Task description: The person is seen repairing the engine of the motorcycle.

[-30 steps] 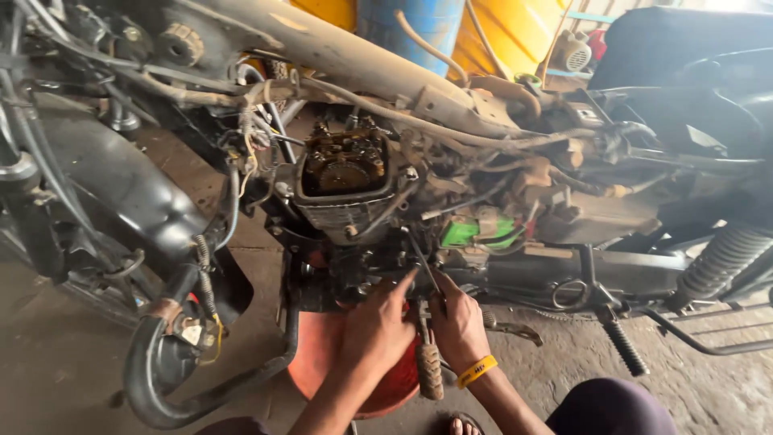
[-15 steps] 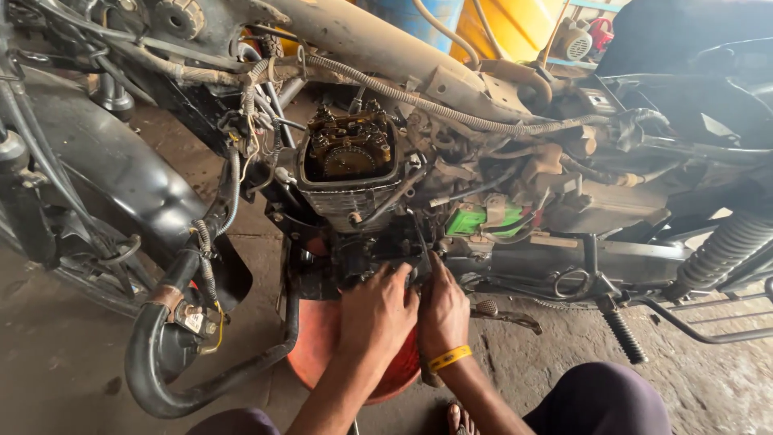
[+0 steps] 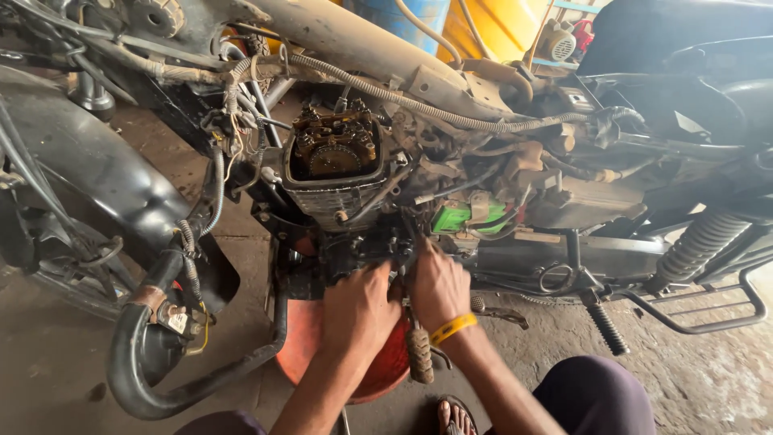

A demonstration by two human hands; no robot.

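Note:
A stripped motorcycle stands in front of me, its open cylinder head showing a sprocket inside. Both hands work at the dark engine case just below it. My left hand is pressed on the case with its fingers curled over the edge. My right hand, with a yellow wristband, pinches a thin dark tool that points up into the engine. A kick lever with a ribbed rubber end hangs between my wrists.
A red-orange basin sits on the floor under the engine. A black exhaust pipe curves at the lower left. A green part, footpeg and rear shock spring lie to the right. My sandalled foot is below.
Both hands have moved up and closer to the engine case. The right hand's tool, plainly seen before, is now mostly hidden against the engine. The view has shifted slightly.

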